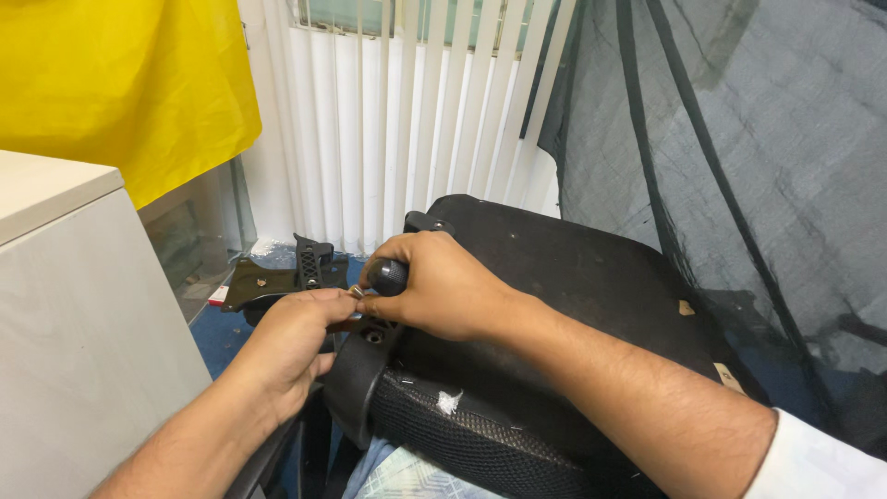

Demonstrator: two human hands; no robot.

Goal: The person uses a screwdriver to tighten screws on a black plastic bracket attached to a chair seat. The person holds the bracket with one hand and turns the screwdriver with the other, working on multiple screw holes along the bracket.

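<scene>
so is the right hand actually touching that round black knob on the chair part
Touching. The head view shows the right hand wrapped over the black knob, fingers curled around it with no gap, while the left hand sits just below it.

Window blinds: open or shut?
Shut. The white vertical blinds hang side by side with slats overlapping, covering the window down to the floor; only a strip of glass shows above them.

Both hands (370, 319) at a black knob (389, 275) on an upturned chair seat (554, 277)
</scene>
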